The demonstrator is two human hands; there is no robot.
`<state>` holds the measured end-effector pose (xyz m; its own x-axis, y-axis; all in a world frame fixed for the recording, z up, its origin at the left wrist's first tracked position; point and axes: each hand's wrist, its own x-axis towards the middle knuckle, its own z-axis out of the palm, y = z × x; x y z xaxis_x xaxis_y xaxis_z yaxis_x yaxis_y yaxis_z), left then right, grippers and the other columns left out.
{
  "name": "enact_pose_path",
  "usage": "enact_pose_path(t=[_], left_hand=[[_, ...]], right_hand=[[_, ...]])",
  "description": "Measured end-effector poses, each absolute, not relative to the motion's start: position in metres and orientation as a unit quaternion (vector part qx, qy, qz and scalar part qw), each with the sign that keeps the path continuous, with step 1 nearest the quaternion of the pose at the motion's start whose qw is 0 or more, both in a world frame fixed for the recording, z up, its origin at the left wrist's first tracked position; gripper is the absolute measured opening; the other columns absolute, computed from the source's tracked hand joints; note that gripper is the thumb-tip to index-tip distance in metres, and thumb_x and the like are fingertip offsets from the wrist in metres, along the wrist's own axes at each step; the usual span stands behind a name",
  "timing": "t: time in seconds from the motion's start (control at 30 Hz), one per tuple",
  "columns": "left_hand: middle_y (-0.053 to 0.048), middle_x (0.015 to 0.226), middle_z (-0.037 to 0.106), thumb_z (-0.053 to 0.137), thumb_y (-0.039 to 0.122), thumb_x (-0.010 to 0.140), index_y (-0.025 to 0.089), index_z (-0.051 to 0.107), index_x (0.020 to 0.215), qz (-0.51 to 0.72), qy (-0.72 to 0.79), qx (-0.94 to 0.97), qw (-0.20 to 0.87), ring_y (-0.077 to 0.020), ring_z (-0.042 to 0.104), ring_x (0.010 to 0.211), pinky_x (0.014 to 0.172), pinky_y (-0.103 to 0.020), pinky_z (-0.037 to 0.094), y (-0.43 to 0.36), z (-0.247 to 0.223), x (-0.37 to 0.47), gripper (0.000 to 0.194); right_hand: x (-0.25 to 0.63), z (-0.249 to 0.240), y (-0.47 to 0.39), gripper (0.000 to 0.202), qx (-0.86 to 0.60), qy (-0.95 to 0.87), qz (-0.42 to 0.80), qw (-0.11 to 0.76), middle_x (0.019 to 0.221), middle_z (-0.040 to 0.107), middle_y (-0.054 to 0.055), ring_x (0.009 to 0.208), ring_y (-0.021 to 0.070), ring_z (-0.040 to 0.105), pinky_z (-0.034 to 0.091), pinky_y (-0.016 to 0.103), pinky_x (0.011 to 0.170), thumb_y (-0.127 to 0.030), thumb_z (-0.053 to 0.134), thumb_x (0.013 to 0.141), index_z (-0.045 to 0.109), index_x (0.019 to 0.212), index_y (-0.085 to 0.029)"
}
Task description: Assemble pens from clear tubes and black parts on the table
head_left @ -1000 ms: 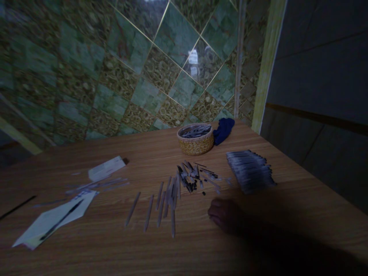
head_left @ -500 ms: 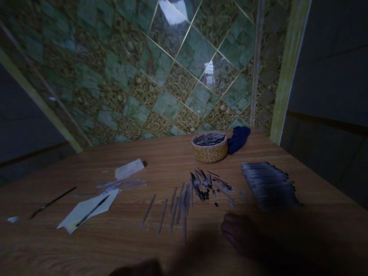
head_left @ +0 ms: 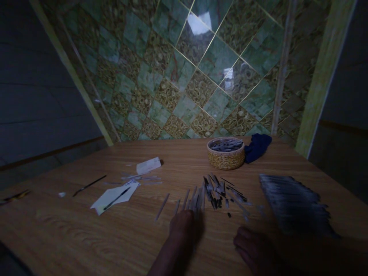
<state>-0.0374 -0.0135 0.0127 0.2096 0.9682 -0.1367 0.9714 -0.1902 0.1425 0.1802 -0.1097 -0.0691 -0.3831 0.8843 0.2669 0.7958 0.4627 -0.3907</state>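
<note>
The tubes [head_left: 197, 199] are laid loosely side by side on the table [head_left: 71, 230], with some near ends covered by the left hand [head_left: 181, 225]. Whether a tube is grasped by that hand cannot be told, as its fingertips are hidden. The right hand [head_left: 250, 245] is placed low, to the right of the tubes and near the row [head_left: 296, 205] of pens; its fingers are curled, but whether anything is held cannot be told in the shadow.

The tubes should be lifted singly, pinched near mid-length, since thin, round pieces are likely to roll if pushed from one side. The wrist should be kept raised so that neighbouring tubes are not dragged. Contact with the loose parts [head_left: 215, 201], lying just beside the tubes, should be avoided, as small dark pieces could easily be scattered. The right forearm should be held clear of the row. The basket [head_left: 226, 160] is set well beyond both hands.
</note>
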Motion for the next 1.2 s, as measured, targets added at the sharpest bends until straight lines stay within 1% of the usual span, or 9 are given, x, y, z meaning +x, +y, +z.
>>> enact_pose_path(t=[0.1,0.23,0.4,0.5,0.6,0.7,0.9,1.07,1.2], left_hand=[[-0.023,0.092,0.072,0.047,0.040,0.077,0.016,0.073,0.080,-0.034,0.639,0.763,0.089,-0.0362,0.067,0.090,0.071,-0.040,0.050,-0.007,0.004,-0.035,0.035],[-0.020,0.087,0.073,0.057,0.037,0.068,0.020,0.071,0.072,-0.016,0.639,0.762,0.107,-0.0345,0.068,0.086,0.067,-0.037,0.050,-0.003,0.000,-0.038,0.022],[-0.021,0.062,0.068,0.060,0.039,0.065,0.021,0.057,0.042,0.139,0.641,0.739,0.152,-0.0380,0.067,0.070,0.063,-0.045,0.045,-0.006,-0.003,-0.039,0.029],[-0.017,0.051,0.064,0.066,0.032,0.056,0.022,0.048,0.035,0.187,0.639,0.725,0.176,-0.0361,0.065,0.062,0.060,-0.043,0.043,-0.008,-0.003,-0.038,0.030],[-0.012,0.047,0.061,0.067,0.023,0.048,0.022,0.046,0.036,0.180,0.640,0.723,0.186,-0.0316,0.064,0.059,0.058,-0.038,0.041,-0.008,0.002,-0.041,0.025],[-0.006,0.048,0.057,0.065,0.024,0.050,0.021,0.049,0.040,0.217,0.622,0.714,0.236,-0.0243,0.060,0.056,0.055,-0.030,0.037,-0.006,0.010,-0.044,0.019],[0.004,0.045,0.049,0.060,0.021,0.059,0.017,0.053,0.051,0.399,0.537,0.597,0.442,-0.0109,0.047,0.044,0.045,-0.020,0.032,0.001,0.023,-0.023,0.012],[-0.003,0.063,0.066,0.069,0.029,0.064,0.015,0.056,0.067,0.455,0.424,0.485,0.616,-0.0148,0.061,0.054,0.046,-0.021,0.042,-0.001,0.020,0.009,0.019],[-0.006,0.071,0.070,0.074,0.032,0.063,0.016,0.053,0.072,0.481,0.392,0.416,0.665,-0.0185,0.067,0.060,0.040,-0.018,0.040,-0.004,-0.001,0.018,0.027]], right_hand=[[0.182,-0.069,-0.110,0.019,-0.504,-0.827,0.097,0.232,0.080,0.059,0.000,0.072,0.0105,0.055,0.040,0.018,0.062,-0.008,0.044,0.086,0.053,0.077,-0.022],[0.183,-0.073,-0.109,0.020,-0.494,-0.826,0.107,0.248,0.080,0.059,0.000,0.071,0.0098,0.055,0.040,0.017,0.062,-0.008,0.041,0.088,0.052,0.079,-0.022],[0.182,-0.078,-0.106,0.020,-0.503,-0.820,0.110,0.251,0.081,0.059,0.001,0.072,0.0116,0.055,0.040,0.020,0.062,-0.008,0.042,0.086,0.053,0.077,-0.022],[0.181,-0.077,-0.106,0.021,-0.503,-0.821,0.114,0.247,0.079,0.059,0.001,0.071,0.0114,0.055,0.040,0.019,0.062,-0.006,0.042,0.085,0.053,0.075,-0.021],[0.181,-0.075,-0.107,0.022,-0.508,-0.819,0.115,0.240,0.079,0.059,0.001,0.071,0.0110,0.055,0.040,0.019,0.061,-0.004,0.043,0.084,0.053,0.075,-0.021],[0.182,-0.076,-0.108,0.021,-0.507,-0.818,0.109,0.247,0.081,0.060,0.001,0.073,0.0118,0.056,0.041,0.020,0.064,-0.006,0.043,0.085,0.054,0.078,-0.022],[0.180,-0.072,-0.105,0.023,-0.507,-0.818,0.131,0.240,0.078,0.060,0.000,0.069,0.0101,0.056,0.041,0.018,0.059,-0.005,0.042,0.084,0.053,0.074,-0.021],[0.180,-0.071,-0.102,0.017,-0.525,-0.810,0.110,0.236,0.080,0.061,0.001,0.072,0.0111,0.057,0.041,0.019,0.064,-0.008,0.047,0.082,0.055,0.074,-0.020],[0.184,-0.073,-0.098,0.013,-0.534,-0.815,0.104,0.202,0.080,0.062,0.001,0.075,0.0129,0.058,0.044,0.022,0.066,-0.011,0.052,0.083,0.059,0.076,-0.019]])
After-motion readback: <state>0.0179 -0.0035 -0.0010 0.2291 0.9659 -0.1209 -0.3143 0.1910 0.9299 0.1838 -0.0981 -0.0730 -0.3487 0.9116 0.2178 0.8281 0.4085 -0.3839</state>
